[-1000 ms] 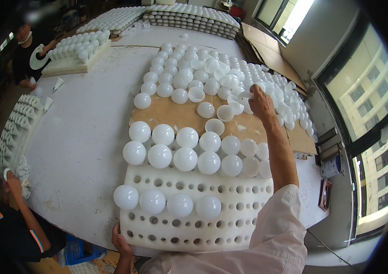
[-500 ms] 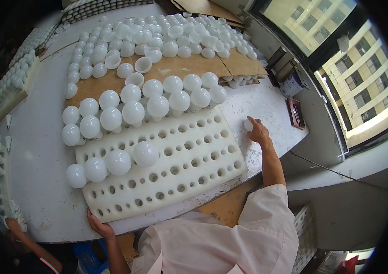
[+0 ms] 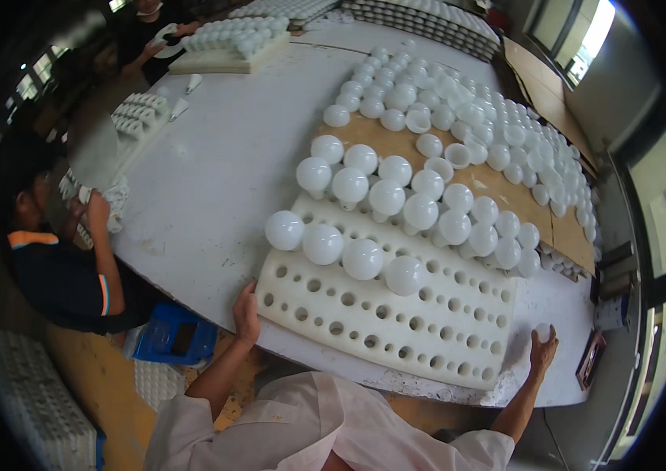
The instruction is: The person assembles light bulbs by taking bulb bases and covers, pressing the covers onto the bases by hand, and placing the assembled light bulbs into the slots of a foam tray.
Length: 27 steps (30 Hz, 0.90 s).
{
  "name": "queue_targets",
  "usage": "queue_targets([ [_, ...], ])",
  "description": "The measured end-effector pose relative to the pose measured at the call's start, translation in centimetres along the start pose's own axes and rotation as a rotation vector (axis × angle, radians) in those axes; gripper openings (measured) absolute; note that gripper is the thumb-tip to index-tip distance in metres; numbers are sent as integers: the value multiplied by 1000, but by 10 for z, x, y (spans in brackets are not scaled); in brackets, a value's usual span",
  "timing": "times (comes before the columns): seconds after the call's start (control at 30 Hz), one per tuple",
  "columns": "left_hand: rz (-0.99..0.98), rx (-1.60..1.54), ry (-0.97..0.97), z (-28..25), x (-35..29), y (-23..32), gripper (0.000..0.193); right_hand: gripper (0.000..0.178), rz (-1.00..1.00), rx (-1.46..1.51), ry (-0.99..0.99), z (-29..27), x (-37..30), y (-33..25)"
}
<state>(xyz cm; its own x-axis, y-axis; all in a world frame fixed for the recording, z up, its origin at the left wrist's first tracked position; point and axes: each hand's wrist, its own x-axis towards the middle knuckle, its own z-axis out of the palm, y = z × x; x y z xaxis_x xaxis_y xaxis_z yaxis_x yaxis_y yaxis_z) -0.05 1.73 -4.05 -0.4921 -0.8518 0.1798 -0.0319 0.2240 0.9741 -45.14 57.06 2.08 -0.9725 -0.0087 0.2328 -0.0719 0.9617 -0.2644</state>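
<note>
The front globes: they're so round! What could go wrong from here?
The front globes stand up from the tray, and the left hand is at its edge, so a sudden jerk might knock them together or tip one out.
Loose domes lie crowded on the cardboard, some seemingly on top of others, so a bump could make a few slide.
The pale dome at the right hand's fingertips might slip away.

Round bulbs (image 3: 363, 258): smooth, glossy, milky white; glass or plastic, cannot tell. Perforated tray (image 3: 356, 318): matt, foam-like. Open half-shells (image 3: 457, 155): thin, glossy, translucent, plastic-looking. Brown sheet (image 3: 484, 180): matt cardboard, scuffed. Counter (image 3: 215, 173): smooth, dull sheen, stained near front edge. Shirt (image 3: 286, 424): matt cloth, creased.
</note>
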Motion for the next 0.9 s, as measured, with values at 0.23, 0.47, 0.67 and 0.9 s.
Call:
queue_targets([
  [0.23, -7, -34, 43, -9, -18, 23, 47, 65, 298, 1071, -83, -28, 12, -58],
  [0.47, -8, -77, -41, 3, -1, 18, 49, 103, -387, 1571, -455, -90, -65, -245],
  [0.67, -44, -198, 15, -17, -6, 0, 56, 77, -1278, 1506, -1356, -153, -141, -446],
  [0.9, -9, -135, -25, -11, -13, 13, 52, 99, -911, 1835, -962, -76, -116, -414],
])
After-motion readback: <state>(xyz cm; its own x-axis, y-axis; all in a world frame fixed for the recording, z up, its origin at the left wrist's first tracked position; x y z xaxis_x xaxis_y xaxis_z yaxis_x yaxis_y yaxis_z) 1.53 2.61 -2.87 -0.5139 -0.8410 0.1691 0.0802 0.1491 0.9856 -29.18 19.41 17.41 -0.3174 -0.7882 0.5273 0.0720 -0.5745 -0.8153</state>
